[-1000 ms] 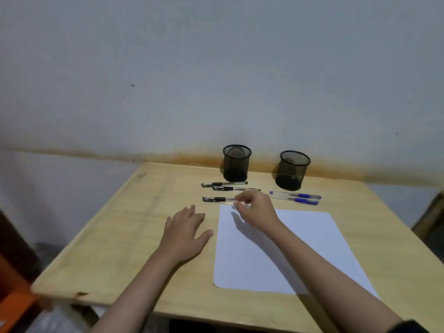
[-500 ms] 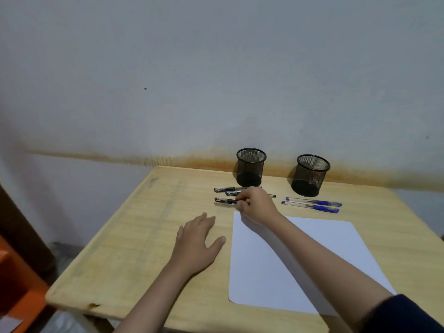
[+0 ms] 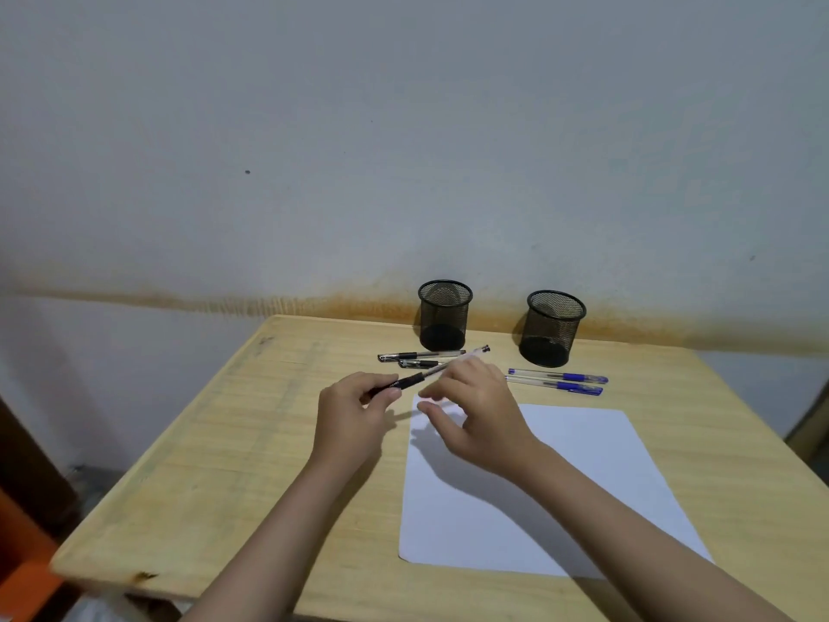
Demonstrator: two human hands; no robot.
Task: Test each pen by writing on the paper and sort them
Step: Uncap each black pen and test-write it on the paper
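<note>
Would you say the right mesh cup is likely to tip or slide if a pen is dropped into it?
The right mesh cup looks empty and thin-walled, so probably light and apt to slide on the smooth table. It already sits tilted in this view, so tipping seems possible.

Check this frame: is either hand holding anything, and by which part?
Yes. Both hold one black pen: the left hand pinches its capped end, the right hand grips its clear barrel.

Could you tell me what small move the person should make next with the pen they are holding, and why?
Probably pull the cap off. The left hand pinches the capped end of the black pen, the right hand holds its barrel, and the pen hangs above the table beside the blank paper. It cannot write capped.
</note>
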